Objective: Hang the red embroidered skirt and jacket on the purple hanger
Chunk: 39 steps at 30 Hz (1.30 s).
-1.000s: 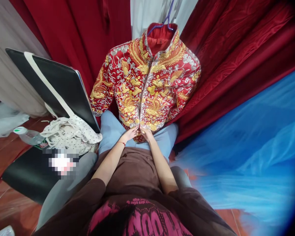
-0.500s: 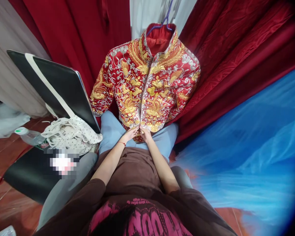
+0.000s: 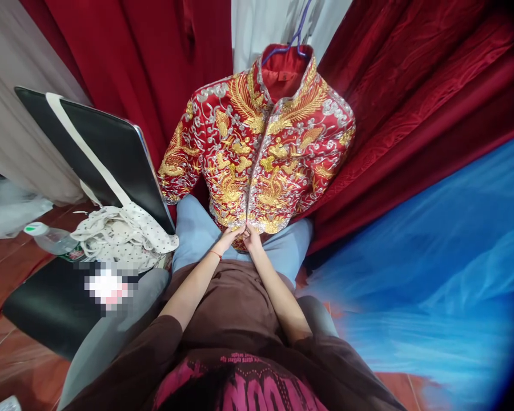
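Observation:
A red jacket [image 3: 265, 148] with gold and silver embroidery hangs from a purple hanger [image 3: 298, 41] before me, its lower part over my lap. Its front edges meet along the middle. At the bottom of that front opening, my left hand [image 3: 230, 237] pinches the hem from the left side. My right hand [image 3: 252, 237] is closed on the hem just beside it, the fingertips of both nearly touching. What lies right between the fingertips is too small to make out.
To the left stands a black chair [image 3: 47, 308] bearing a dotted white cloth bag [image 3: 120, 237], a plastic bottle [image 3: 53, 238] and a blurred item. Dark red drapes [image 3: 394, 103] hang behind the jacket. Blue tulle [image 3: 445, 268] spreads on the right.
The two hands have drawn closer together at the hem, bringing the jacket's front edges together. The whole view has shifted slightly.

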Motion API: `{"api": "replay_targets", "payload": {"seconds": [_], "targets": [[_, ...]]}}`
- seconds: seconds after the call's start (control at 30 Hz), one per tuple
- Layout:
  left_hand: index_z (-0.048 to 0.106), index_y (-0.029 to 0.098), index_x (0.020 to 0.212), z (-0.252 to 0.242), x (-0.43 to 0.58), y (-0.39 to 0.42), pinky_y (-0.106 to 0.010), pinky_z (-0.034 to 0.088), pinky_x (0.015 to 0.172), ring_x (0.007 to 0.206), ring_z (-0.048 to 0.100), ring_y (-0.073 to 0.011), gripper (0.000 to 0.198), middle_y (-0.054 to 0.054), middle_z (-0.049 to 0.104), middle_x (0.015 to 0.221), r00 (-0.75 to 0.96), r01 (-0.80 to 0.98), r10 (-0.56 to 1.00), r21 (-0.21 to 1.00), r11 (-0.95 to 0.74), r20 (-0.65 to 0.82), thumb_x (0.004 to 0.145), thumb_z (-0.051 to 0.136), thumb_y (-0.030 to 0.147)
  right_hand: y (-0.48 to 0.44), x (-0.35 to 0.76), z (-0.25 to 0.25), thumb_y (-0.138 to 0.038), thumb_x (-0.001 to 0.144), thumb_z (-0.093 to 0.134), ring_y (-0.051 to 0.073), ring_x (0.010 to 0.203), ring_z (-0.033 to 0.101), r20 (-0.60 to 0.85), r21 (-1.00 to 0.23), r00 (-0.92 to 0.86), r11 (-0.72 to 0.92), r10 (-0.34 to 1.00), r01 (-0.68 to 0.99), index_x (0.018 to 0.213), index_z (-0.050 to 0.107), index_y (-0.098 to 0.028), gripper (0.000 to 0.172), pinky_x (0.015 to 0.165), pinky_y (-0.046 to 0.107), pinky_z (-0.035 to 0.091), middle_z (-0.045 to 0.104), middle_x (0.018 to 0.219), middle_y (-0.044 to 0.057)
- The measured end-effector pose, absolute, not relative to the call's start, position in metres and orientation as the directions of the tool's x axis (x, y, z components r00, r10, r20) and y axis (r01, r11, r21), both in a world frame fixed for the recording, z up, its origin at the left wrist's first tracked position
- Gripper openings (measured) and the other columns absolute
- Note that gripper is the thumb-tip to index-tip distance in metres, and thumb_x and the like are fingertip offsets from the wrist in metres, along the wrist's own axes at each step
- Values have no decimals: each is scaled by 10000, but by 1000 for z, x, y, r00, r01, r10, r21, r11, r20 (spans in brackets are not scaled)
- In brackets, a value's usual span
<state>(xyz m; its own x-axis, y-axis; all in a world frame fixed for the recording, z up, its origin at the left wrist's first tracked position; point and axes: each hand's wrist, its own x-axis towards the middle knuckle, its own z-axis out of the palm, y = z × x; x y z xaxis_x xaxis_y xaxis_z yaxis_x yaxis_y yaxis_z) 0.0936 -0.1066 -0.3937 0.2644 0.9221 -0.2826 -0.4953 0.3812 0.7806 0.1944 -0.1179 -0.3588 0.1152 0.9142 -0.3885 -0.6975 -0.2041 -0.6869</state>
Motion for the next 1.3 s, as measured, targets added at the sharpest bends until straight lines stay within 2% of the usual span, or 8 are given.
{"api": "replay_targets", "payload": {"seconds": [0.17,0.5,0.73,0.87,1.07,1.13,1.2,1.3], "targets": [[766,131,955,-393,93,-105,-325,473,913,912,683,-185,379,-81,770,950,296,-524,915,755,395,-273,616,900,235,-124,195,-360,-309,774,782,30,391,206,-389,-685,114,-204,914,-700,604,344,-224,477,381,181,238,265,468,-132],[701,130,739,-390,93,-97,-270,471,761,715,613,-120,117,-39,706,730,282,-598,896,667,444,-343,693,806,156,-128,199,-355,-209,775,729,36,416,242,-396,-667,22,-271,918,-694,613,357,-220,406,401,170,263,300,489,-116],[697,135,803,-390,90,-98,-230,441,663,657,563,-86,209,-10,693,753,242,-624,922,679,387,-303,658,839,182,-128,198,-356,-168,789,676,44,420,207,-404,-635,24,-261,914,-727,634,386,-216,333,406,160,247,275,490,-120],[702,154,897,-391,92,-99,-241,472,750,759,623,-104,295,-14,730,861,203,-616,937,706,349,-286,641,848,171,-132,199,-354,-170,798,647,57,432,202,-397,-613,25,-244,918,-752,669,421,-217,264,414,162,244,256,502,-117],[707,168,996,-390,90,-95,-259,485,801,827,659,-125,420,-26,752,949,121,-582,949,754,306,-292,613,869,226,-140,202,-347,-361,840,598,89,475,335,-374,-583,-102,-319,922,-747,667,400,-231,293,476,205,362,377,547,-61],[711,166,963,-389,88,-94,-261,483,764,780,652,-123,416,-18,749,901,119,-556,943,766,322,-310,592,878,257,-141,197,-346,-427,837,600,94,475,354,-356,-642,-108,-327,928,-693,688,411,-235,308,475,210,369,413,558,-55],[706,155,853,-388,86,-94,-259,459,667,641,605,-107,350,5,708,736,136,-533,933,769,353,-334,586,880,300,-141,189,-346,-424,803,648,87,469,375,-339,-715,-109,-331,935,-616,729,448,-232,286,470,200,362,459,570,-58],[655,157,682,-386,84,-96,-258,357,510,424,430,-74,305,67,500,459,180,-492,910,768,411,-373,604,865,364,-141,176,-345,-362,742,712,79,477,451,-327,-784,-110,-334,939,-524,818,510,-224,256,487,191,380,572,633,-47]]}}
